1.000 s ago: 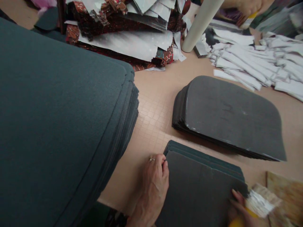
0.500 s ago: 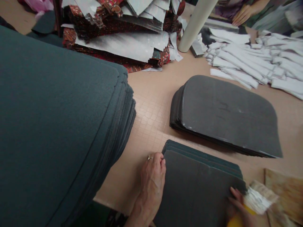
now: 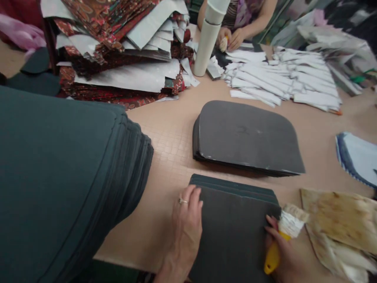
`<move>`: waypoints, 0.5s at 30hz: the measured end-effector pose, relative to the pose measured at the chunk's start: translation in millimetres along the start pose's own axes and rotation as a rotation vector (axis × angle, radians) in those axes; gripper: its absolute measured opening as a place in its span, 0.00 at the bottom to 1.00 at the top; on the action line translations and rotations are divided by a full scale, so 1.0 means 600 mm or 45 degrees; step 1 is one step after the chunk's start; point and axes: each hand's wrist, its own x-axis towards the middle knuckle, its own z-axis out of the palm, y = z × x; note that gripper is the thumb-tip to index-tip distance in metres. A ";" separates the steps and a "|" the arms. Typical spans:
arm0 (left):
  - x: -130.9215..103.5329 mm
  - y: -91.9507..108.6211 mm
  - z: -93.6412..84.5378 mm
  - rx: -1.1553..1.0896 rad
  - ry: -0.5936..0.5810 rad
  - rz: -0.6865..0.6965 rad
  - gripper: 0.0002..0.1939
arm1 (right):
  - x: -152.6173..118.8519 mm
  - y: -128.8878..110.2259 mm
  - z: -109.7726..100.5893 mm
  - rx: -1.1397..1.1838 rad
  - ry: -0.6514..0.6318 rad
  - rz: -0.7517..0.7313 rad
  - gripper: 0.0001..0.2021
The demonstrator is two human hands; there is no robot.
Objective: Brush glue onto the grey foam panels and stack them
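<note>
Several dark sheets [image 3: 229,236] lie fanned at the bottom centre, their green upper edges stepped one behind another. My left hand [image 3: 188,220], with a ring on one finger, rests along their left edge, fingers together at the upper left corner. At their right edge is my right hand [image 3: 279,243], holding a brush [image 3: 273,253] with a yellow handle and pale bristles; its fingertips also touch the sheets. Behind them sits a stack of dark rounded pieces [image 3: 247,137]. A large pile of dark green sheets [image 3: 59,169] fills the left side.
Patterned red fabric and white pieces [image 3: 123,74] are piled at the back left, beside a white pole [image 3: 204,47]. White strips [image 3: 271,78] lie at the back right, near a person's hands [image 3: 232,39]. A stained board [image 3: 338,220] is at the right.
The view has shifted, so the sheets and stacks appear further left and the stained board and the person's hands show more. Both my hands remain at the sheets' edges, the brush still in my right.
</note>
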 end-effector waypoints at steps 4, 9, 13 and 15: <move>-0.006 0.031 0.047 0.109 -0.225 0.408 0.22 | -0.011 -0.002 -0.001 -0.193 0.014 -0.261 0.12; 0.005 0.016 0.071 0.393 -0.318 0.422 0.29 | -0.014 -0.015 -0.004 -0.396 -0.048 -0.600 0.11; 0.007 0.012 0.069 0.520 -0.280 0.451 0.33 | -0.015 -0.048 0.003 -0.441 -0.008 -0.692 0.08; 0.006 0.014 0.069 0.545 -0.266 0.478 0.32 | -0.014 -0.076 0.015 -0.445 0.010 -0.732 0.08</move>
